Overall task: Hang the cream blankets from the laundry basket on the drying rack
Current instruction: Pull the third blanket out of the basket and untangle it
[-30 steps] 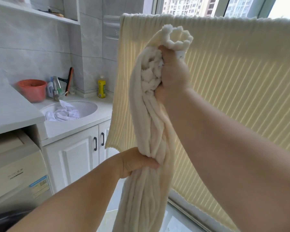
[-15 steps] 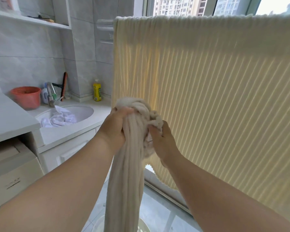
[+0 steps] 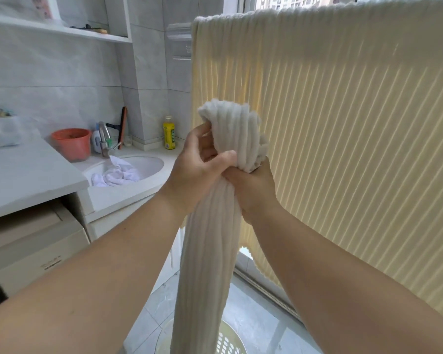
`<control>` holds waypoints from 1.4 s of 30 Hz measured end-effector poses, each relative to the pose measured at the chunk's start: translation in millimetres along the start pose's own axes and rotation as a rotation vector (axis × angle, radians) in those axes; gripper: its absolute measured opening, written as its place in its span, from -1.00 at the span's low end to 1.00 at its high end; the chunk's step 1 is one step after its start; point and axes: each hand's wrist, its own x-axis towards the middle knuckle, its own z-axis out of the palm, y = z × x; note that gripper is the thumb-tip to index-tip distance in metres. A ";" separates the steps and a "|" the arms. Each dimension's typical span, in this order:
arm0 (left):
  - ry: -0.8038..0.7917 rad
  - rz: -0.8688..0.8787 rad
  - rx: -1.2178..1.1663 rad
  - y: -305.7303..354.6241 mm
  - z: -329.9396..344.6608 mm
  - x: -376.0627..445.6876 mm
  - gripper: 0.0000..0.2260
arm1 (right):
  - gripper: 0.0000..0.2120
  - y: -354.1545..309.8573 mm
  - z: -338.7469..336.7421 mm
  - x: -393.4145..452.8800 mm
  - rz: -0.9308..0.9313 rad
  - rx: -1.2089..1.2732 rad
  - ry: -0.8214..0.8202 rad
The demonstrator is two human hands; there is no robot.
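A bunched cream blanket (image 3: 207, 251) hangs as a thick rope from both my hands at chest height. My left hand (image 3: 197, 167) grips its gathered top from the left, and my right hand (image 3: 253, 190) grips it from the right, just below the bunch. The lower end drops into the pale laundry basket (image 3: 228, 341) on the floor. Another ribbed cream blanket (image 3: 343, 123) hangs spread over the drying rack in front of the window; the rack bar itself is hidden under it.
To the left stand a white counter (image 3: 23, 180), a sink (image 3: 149, 164) with white cloth in it, a tap, a red pot (image 3: 72, 144) and a yellow bottle (image 3: 169, 132). A washing machine (image 3: 31, 251) sits under the counter. Grey floor tiles lie below.
My right hand came down from head height with the blanket's top. My left hand moved up the bundle, and both hands now grip the top together.
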 end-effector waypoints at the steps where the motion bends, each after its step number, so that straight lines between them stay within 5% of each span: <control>1: 0.077 0.029 0.126 -12.3 -4.9 -8.9 -0.21 | -0.65 -6.1 5.2 3.7 -0.006 0.041 0.005; 4: 0.000 -0.113 0.290 -53.2 -20.3 -39.1 0.09 | -0.68 -27.0 18.0 14.1 0.079 0.206 0.062; 11: 0.042 -0.508 0.271 -106.1 -10.1 -76.1 0.05 | -0.76 -63.8 43.7 10.9 0.305 0.540 -0.025; 18: 0.234 -0.535 0.202 -107.4 28.2 -78.4 -0.65 | -0.69 -96.5 26.5 -3.6 0.232 0.631 -0.062; 21: 0.254 -0.550 0.151 -96.1 15.3 -73.8 -0.78 | -0.67 -107.1 -1.0 -11.6 0.129 0.626 0.022; 26: 0.294 -0.546 0.007 -65.0 -11.2 -77.2 -0.74 | -0.52 -118.2 -27.5 -37.5 -0.043 0.559 0.162; 29: 0.175 -0.501 -0.001 -41.7 -17.6 -87.7 -0.62 | -0.55 -124.9 -32.7 -62.9 -0.065 0.542 0.256; 31: 0.047 -0.474 0.107 -29.1 -18.0 -102.1 -0.54 | -0.58 -130.1 -34.8 -85.6 -0.086 0.535 0.304; 35: 0.021 -0.412 0.418 -19.5 -12.3 -138.4 -0.78 | -0.59 -141.0 -36.9 -134.0 -0.185 0.464 0.407; 42: -0.168 -0.494 0.487 8.8 15.3 -196.4 -0.75 | -0.51 -151.8 -40.3 -214.8 -0.194 0.312 0.553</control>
